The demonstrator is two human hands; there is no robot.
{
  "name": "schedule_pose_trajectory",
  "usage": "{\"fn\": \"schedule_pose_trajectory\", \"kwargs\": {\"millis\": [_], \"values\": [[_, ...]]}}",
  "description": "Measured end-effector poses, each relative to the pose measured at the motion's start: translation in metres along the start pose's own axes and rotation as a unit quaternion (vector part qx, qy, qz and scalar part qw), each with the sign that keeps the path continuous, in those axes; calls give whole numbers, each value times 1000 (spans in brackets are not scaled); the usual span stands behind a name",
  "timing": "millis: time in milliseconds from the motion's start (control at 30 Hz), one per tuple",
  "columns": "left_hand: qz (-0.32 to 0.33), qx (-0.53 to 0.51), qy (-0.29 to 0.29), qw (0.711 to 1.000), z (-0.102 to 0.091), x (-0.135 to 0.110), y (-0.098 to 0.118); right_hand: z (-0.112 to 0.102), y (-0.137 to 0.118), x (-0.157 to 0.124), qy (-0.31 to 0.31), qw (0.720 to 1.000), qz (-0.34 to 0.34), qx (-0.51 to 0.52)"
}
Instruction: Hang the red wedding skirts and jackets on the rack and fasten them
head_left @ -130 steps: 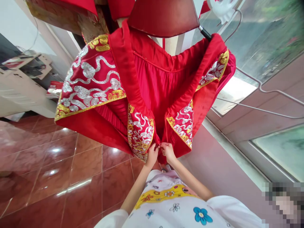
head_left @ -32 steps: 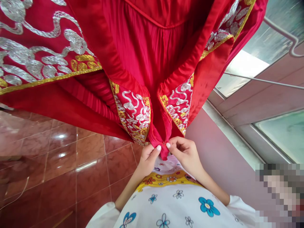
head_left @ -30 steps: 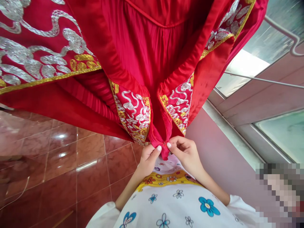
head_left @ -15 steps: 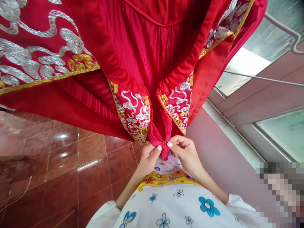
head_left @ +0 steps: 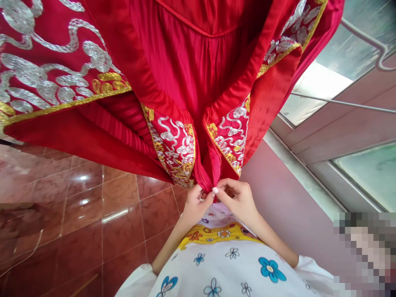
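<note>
A red satin garment (head_left: 192, 70) with silver and gold embroidered panels hangs in front of me and fills the upper part of the view. Its two front edges meet low in the middle. My left hand (head_left: 194, 204) and my right hand (head_left: 238, 200) are pressed together there, each pinching the red cloth at the bottom of the opening, thumbs touching. What lies between the fingertips is too small to make out.
A glossy red-brown tiled floor (head_left: 77, 214) spreads to the left. A pinkish wall (head_left: 287, 202) with a window ledge and glass panes (head_left: 365, 173) runs along the right. Thin cables (head_left: 340, 103) cross the window frame.
The view has drawn much closer to the garment than several seconds ago. In the last second my two hands have closed together on the cloth, their thumbs now touching.
</note>
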State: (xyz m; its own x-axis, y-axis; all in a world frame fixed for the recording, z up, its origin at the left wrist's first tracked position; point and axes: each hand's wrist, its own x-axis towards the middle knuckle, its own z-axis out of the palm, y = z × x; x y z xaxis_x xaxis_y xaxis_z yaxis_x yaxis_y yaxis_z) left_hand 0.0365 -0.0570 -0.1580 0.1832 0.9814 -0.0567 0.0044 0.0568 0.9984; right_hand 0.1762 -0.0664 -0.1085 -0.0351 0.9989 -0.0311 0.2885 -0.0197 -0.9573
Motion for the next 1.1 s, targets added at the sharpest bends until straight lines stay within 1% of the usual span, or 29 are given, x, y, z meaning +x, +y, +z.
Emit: {"fn": "schedule_pose_trajectory", "kwargs": {"millis": [100,167,267,333,400,500,600,733,867,967,1100], "values": [[36,122,20,992,-1,4,-13,3,7,5,3,995,5,-100],[38,169,37,984,-1,7,-21,6,14,7,17,990,16,-140],[19,170,50,984,-2,11,-34,12,24,11,20,987,44,-152],[9,149,47,988,-2,12,-42,15,27,12,13,989,55,-139],[3,116,43,992,-2,12,-46,18,29,12,20,990,56,-128],[-16,39,41,998,1,11,-43,20,29,9,40,993,49,-104],[-37,-20,44,998,5,11,-32,20,28,6,54,995,41,-72],[-46,-45,61,996,8,11,-20,18,28,1,79,995,38,-54],[-47,-53,63,995,8,11,-17,15,27,-1,111,993,11,-33],[-47,-55,58,996,8,11,-17,14,26,0,78,996,1,-52],[-32,-41,53,997,6,11,-20,13,25,2,43,996,26,-68]]}}
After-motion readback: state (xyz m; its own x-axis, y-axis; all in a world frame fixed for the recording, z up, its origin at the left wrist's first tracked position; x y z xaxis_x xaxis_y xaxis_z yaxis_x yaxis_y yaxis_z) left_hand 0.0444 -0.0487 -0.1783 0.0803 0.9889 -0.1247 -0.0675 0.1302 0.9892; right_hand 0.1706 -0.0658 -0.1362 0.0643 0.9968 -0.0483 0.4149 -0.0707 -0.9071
